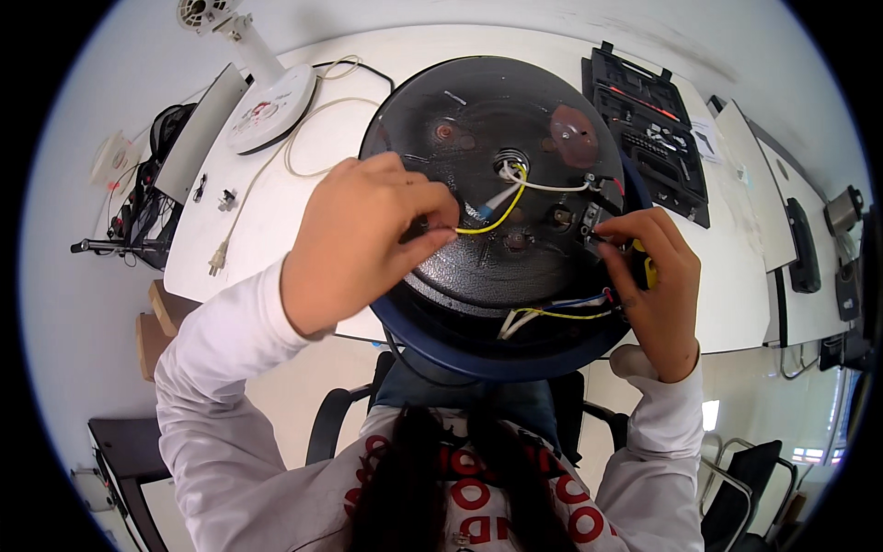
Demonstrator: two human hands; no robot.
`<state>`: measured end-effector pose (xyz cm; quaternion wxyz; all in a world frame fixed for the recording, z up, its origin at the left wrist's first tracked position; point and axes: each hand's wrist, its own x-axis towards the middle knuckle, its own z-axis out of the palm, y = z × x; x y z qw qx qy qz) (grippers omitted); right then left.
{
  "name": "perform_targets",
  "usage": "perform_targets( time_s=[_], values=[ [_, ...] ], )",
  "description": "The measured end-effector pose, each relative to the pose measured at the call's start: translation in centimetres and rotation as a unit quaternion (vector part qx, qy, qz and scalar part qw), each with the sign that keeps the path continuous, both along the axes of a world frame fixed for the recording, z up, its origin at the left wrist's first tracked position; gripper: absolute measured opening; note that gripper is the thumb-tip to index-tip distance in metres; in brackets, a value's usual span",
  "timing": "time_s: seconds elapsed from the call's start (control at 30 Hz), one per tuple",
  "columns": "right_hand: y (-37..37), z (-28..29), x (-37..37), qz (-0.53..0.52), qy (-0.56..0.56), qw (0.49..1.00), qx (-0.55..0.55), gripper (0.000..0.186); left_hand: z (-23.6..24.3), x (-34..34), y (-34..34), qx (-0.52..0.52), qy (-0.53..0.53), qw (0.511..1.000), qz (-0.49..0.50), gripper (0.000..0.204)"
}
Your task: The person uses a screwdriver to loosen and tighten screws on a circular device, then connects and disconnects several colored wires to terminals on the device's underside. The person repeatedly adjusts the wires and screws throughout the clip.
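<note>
My left hand point(368, 239) pinches a yellow wire point(499, 223) that runs from the central opening of a dark metal disc point(478, 101). My right hand point(653, 285) grips a small terminal block point(590, 221) at the disc's right side, thumb and index finger on it. A yellow-and-black tool handle point(648, 269) shows partly behind those fingers; whether it is held is unclear. A white wire point(552, 186) runs to a connector above the block. More coloured wires point(561, 311) lie at the lower rim. The disc sits inside a dark blue round housing point(460, 359).
An open black tool case point(667, 179) lies at the back right of the white table point(736, 304). A white stand point(271, 106) and cords with a plug point(218, 258) lie at left. Chairs point(750, 492) stand below at right. Another table point(805, 322) adjoins at right.
</note>
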<state>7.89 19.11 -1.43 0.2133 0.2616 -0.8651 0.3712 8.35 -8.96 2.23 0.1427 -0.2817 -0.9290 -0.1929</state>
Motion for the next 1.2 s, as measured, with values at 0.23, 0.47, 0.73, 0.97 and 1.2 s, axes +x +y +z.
perform_targets(
  time_s=[0.23,0.47,0.73,0.97,1.2],
  values=[
    [0.0,-0.1,0.0,-0.007,0.002,1.0,0.004,0.019,0.1,-0.5,-1.5,0.192,-0.196,0.962,0.007,0.011],
    [0.1,-0.1,0.0,-0.008,0.0,1.0,0.012,0.016,-0.9,-0.4,-1.3,0.184,-0.172,0.967,-0.033,0.011],
    [0.0,-0.1,0.1,-0.01,-0.003,1.0,0.008,0.016,-1.1,0.3,-0.7,0.107,-0.07,0.987,-0.096,0.017],
    [-0.1,0.1,0.2,-0.004,-0.02,1.0,0.0,0.016,-1.2,0.2,0.4,0.092,-0.05,0.983,-0.148,0.018],
    [0.0,0.1,0.1,-0.003,-0.02,1.0,0.005,0.018,-1.3,-1.2,2.8,0.016,0.071,0.976,-0.203,0.019]
  ],
)
